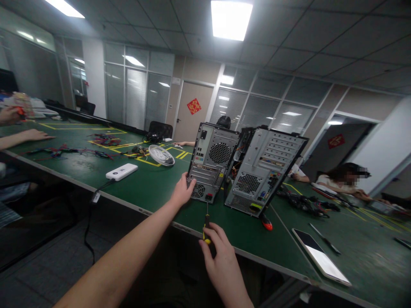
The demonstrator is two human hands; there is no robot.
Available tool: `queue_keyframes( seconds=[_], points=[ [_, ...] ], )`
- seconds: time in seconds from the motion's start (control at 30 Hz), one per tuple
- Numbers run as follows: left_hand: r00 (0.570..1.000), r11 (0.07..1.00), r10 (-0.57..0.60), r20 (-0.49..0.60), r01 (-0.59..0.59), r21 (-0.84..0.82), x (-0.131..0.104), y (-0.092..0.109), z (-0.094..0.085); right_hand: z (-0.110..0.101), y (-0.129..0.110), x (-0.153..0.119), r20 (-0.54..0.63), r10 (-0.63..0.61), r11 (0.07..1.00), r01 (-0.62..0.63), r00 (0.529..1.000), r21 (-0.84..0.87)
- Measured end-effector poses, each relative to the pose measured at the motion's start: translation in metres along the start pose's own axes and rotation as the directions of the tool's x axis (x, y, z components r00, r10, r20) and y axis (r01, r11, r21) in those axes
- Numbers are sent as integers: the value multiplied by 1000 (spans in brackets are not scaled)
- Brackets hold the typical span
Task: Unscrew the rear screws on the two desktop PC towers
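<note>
Two computer cases stand upright on the green table, their backs towards me. My left hand (184, 191) is closed on the lower left edge of the left computer case (212, 160). A black and yellow screwdriver (206, 222) is in my right hand (220, 248), held by the fingers at its handle end. Its shaft points away from me, and the tip is at the bottom of the left case, near a small red and black part (208, 196). Just to the right is the other computer case (257, 171), its side open with wires showing.
A white power bank (122, 172) with a cable lies at left, near a white oval cover (161, 155) and wire bundles (64, 150). At right are a phone (321, 256), a thin tool (325, 238), a red-tipped tool (267, 223) and black cables (305, 204). Other people sit around.
</note>
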State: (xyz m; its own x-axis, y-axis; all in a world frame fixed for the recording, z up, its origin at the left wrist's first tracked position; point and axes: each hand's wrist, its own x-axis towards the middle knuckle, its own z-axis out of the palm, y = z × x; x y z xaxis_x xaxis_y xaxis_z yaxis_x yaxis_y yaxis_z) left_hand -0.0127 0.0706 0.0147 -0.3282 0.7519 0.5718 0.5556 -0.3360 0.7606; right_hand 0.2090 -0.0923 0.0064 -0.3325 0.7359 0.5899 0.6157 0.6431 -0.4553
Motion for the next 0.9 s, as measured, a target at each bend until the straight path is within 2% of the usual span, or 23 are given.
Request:
queue_keyframes(
  seconds=[0.9],
  points=[
    [1000,1000,12,8,-12,15,0,0,0,-1,2,0,-13,-27,1000,27,1000,-5]
  ],
)
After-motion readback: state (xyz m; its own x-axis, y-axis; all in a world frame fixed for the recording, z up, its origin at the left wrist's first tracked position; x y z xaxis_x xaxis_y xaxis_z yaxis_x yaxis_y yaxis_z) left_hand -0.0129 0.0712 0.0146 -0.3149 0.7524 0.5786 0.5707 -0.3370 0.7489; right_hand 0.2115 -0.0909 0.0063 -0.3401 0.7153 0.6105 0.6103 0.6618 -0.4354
